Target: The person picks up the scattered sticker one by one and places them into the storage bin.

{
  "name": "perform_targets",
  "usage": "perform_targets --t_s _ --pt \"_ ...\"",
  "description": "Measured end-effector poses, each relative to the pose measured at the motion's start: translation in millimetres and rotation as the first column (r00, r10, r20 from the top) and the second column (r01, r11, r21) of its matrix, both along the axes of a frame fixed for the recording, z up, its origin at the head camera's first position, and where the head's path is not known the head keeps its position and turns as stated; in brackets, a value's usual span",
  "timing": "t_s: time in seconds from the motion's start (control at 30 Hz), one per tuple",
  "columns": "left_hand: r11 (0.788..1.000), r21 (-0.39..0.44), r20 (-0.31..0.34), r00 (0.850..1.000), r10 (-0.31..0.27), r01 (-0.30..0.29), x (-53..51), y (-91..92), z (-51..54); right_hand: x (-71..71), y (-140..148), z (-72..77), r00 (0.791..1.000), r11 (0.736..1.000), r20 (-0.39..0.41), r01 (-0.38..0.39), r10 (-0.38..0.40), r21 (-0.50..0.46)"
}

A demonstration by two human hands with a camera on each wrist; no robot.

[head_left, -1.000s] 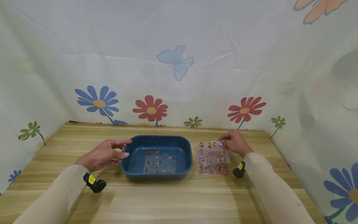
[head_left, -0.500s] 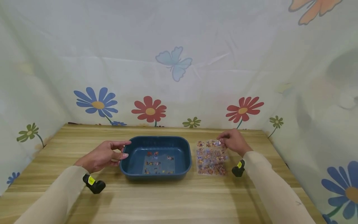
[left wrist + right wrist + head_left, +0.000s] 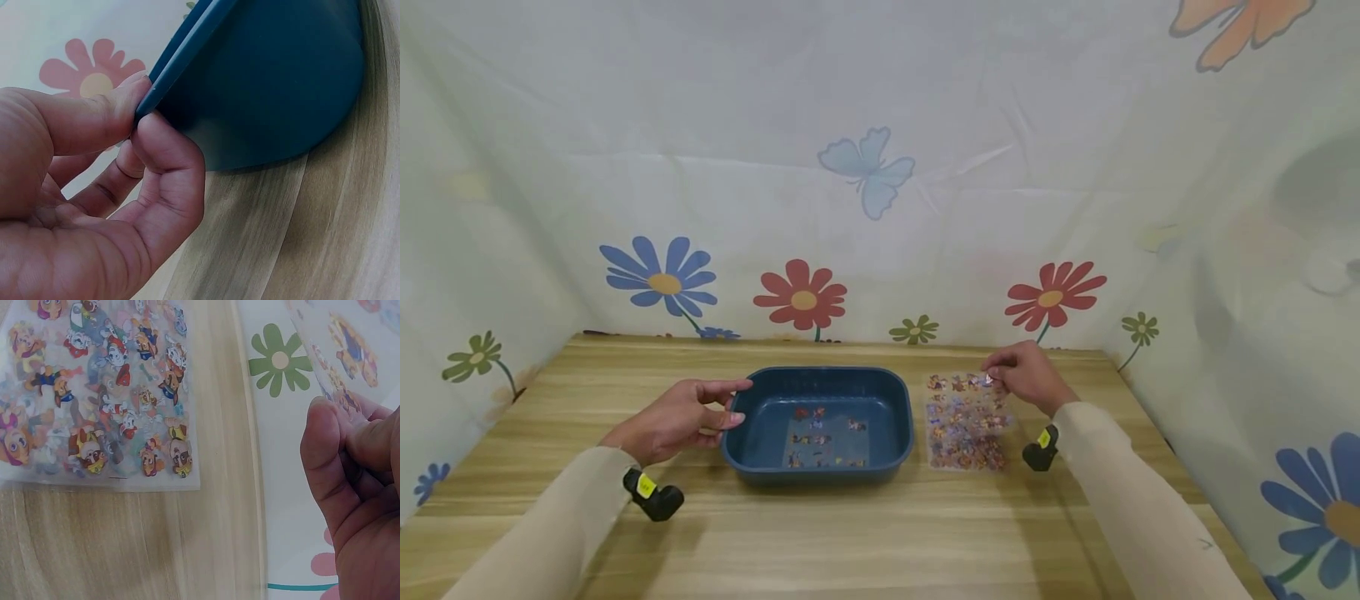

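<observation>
A dark blue basin (image 3: 817, 476) stands on the table at the middle of the head view. My left hand (image 3: 673, 421) pinches its left rim between thumb and fingers; the left wrist view shows the grip on the basin's edge (image 3: 187, 47). Inside, flat on the bottom, lies a clear sticker sheet (image 3: 842, 443) with a few cartoon stickers. To the basin's right my right hand (image 3: 1030, 379) pinches the corner of another clear sticker sheet (image 3: 958, 398). This sheet is raised over a pile of sticker sheets (image 3: 94, 394) printed with colourful cartoon puppies.
The wooden table (image 3: 820, 542) reaches back to a pale cloth backdrop (image 3: 737, 192) with printed flowers and butterflies. Similar cloth hangs at both sides. A black wrist camera (image 3: 655, 493) sits on the left wrist, another camera (image 3: 1041, 450) on the right.
My right hand has lifted the sheet's far edge a little higher and farther back. The left hand and basin stay in place. The head view has shifted slightly.
</observation>
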State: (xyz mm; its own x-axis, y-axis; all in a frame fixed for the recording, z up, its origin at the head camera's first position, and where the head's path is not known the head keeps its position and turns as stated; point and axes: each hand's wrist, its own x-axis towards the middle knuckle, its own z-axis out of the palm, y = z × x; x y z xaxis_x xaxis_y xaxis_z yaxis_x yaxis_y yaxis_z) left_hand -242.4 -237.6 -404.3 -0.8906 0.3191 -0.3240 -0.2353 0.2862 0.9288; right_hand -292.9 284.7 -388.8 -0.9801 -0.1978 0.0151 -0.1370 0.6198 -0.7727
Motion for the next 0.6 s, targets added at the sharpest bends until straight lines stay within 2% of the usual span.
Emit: perform_targets --t_s 0.33,0.6 --pt "1.000 0.002 0.004 1.000 -0.006 0.006 1.3 -1.1 -1.9 1.2 -5.4 -4.8 0.999 0.995 0.034 -0.024 0.028 -0.094" --pt "1.000 -0.015 -0.005 1.000 0.002 -0.002 0.0 0.1 0.2 -1.1 -13.6 1.4 0.999 0.993 0.014 -0.039 0.041 -0.115"
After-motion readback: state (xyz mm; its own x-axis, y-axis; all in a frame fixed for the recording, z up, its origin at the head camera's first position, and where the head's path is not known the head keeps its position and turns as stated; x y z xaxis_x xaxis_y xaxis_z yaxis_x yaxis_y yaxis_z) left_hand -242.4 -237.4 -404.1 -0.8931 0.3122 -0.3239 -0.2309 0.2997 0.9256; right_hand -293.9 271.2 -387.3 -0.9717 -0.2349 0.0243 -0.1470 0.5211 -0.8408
